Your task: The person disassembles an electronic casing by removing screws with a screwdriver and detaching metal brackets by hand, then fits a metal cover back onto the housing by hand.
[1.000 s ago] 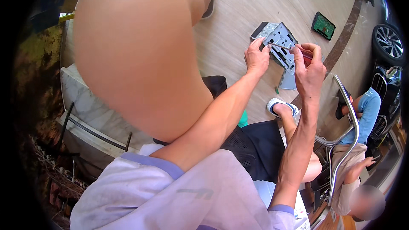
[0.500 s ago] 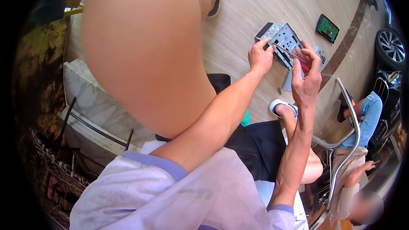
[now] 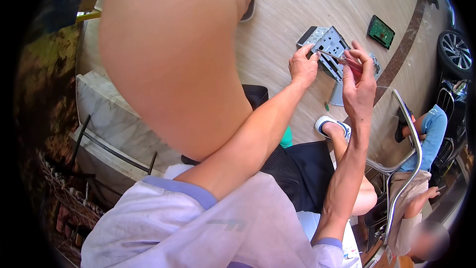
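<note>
A metal chassis of an electronic device [image 3: 331, 42], grey with many slots and holes, is tilted up above the floor. My left hand [image 3: 303, 67] grips its near left edge, thumb and forefinger close to the screwdriver tip. In my right hand [image 3: 361, 82] is a screwdriver with a clear red handle [image 3: 354, 65]. Its thin shaft points left across the chassis, and the tip is at the chassis face by my left fingers. Whether the tip sits in a screw is too small to tell. My right fingers partly cover the handle and the chassis's right side.
A green circuit board in a black frame [image 3: 381, 32] lies on the floor beyond. A spiral notebook [image 3: 336, 94] and a small green object [image 3: 327, 106] are nearer. At right are a metal chair frame [image 3: 419, 154], a seated person [image 3: 409, 183] and a car wheel [image 3: 454, 55].
My right hand has shifted slightly, its fingers now looser and more raised around the screwdriver handle. The left hand and chassis stay almost in place.
</note>
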A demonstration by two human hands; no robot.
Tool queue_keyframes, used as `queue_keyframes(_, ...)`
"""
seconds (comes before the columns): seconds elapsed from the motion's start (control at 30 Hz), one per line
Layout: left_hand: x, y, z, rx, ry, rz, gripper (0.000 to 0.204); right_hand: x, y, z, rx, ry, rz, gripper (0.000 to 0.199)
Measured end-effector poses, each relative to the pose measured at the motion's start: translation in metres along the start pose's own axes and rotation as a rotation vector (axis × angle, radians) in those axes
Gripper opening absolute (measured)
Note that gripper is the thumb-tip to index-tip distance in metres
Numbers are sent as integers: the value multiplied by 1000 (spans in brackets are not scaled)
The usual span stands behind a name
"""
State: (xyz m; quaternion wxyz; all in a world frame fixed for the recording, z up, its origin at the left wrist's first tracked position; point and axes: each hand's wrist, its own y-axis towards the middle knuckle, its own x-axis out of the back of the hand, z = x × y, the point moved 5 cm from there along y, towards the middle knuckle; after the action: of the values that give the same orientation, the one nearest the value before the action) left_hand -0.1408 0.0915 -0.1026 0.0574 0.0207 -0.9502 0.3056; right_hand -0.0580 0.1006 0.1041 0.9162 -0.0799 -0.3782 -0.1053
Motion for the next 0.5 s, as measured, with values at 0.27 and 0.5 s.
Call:
queue_keyframes(0.27,2,-1,-4,15,-2,16,42,4,5,-2,-22,-212,-71,28)
queue_keyframes(0.5,2,-4,-5,34,6,22,42,2,5,-2,-96,-147,-11,28)
